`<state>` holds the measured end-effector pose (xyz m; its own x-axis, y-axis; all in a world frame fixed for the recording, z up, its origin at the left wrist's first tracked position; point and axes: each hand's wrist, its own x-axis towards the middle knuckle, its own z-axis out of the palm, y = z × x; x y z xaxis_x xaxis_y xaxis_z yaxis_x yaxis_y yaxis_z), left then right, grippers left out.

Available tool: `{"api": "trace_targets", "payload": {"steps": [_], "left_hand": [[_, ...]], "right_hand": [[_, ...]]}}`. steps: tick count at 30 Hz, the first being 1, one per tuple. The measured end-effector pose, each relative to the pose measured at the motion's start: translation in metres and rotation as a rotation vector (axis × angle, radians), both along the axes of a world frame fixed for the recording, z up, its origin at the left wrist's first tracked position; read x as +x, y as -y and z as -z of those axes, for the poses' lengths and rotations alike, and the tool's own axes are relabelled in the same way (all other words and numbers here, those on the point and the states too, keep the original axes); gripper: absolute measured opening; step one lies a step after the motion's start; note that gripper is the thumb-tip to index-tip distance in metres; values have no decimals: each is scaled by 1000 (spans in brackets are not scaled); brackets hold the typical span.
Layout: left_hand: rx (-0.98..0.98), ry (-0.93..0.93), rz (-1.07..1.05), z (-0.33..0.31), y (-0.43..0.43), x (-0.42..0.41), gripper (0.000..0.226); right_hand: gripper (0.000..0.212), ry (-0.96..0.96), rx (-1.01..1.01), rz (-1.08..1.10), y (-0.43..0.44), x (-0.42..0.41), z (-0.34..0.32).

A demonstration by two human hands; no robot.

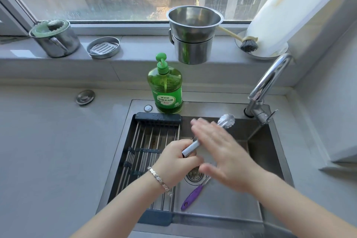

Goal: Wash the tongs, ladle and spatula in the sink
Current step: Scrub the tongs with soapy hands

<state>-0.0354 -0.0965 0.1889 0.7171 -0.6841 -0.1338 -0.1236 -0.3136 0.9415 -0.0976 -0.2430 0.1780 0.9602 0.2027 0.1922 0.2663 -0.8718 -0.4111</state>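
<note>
Over the steel sink point(270, 141) my left hand point(178, 162) grips the hinge end of the metal tongs point(226, 120), whose scalloped tips point up toward the tap. My right hand point(218, 150) lies flat with straight fingers across the middle of the tongs and hides most of their length. A purple-handled utensil point(191, 197) lies on the sink floor beside the drain strainer point(194, 177); its head is hidden under my right hand. I cannot make out the ladle or the spatula.
A roll-up drying rack point(150, 141) covers the sink's left part. A green dish-soap bottle point(165, 87) stands behind the sink, the tap point(266, 83) at the right. Stacked steel pots point(193, 33), a lidded pot point(56, 38), a tin point(103, 47) and a brush point(248, 43) sit on the sill.
</note>
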Motion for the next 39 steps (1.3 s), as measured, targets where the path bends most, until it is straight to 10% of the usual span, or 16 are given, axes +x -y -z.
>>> {"api": "trace_targets", "payload": {"steps": [8, 12, 16, 21, 31, 39], "left_hand": [[-52, 15, 21, 6, -2, -7, 47], [-20, 31, 6, 12, -10, -9, 45], [-10, 51, 40, 16, -12, -13, 30], [30, 163, 98, 20, -12, -12, 30], [23, 161, 6, 32, -17, -13, 54], [42, 60, 56, 29, -13, -15, 49]], "right_hand": [[76, 49, 5, -17, -2, 3, 12], [91, -75, 320, 239, 29, 9, 19], [48, -66, 485, 439, 30, 12, 20], [55, -400, 614, 645, 38, 20, 6], [19, -440, 2002, 544, 26, -5, -1], [27, -217, 1679, 912, 15, 6, -3]]}}
